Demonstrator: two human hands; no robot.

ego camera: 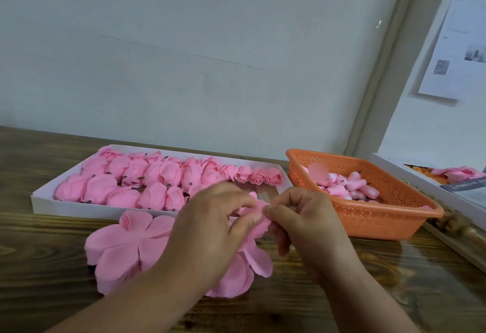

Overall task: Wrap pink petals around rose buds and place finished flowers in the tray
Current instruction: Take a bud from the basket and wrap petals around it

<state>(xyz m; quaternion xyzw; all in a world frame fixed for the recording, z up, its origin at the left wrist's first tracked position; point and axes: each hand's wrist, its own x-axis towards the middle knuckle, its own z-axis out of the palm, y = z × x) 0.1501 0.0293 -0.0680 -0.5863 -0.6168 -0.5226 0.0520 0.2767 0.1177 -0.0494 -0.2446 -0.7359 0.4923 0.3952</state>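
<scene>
Two hands, left hand [210,217] and right hand [302,217], curled, pinching one pink petal piece [259,217] between fingertips

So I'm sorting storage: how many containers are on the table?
3: white tray of finished flowers at left, orange basket of buds right of it, white box at the right edge, partly cut off. Others may sit outside the frame.

wooden table [394,280], white wall [184,43], posted paper [457,43]

One head-worn wide-angle view looks forward and down, close over the hands [263,227], across the wooden surface [39,253] toward the wall [184,56].
</scene>
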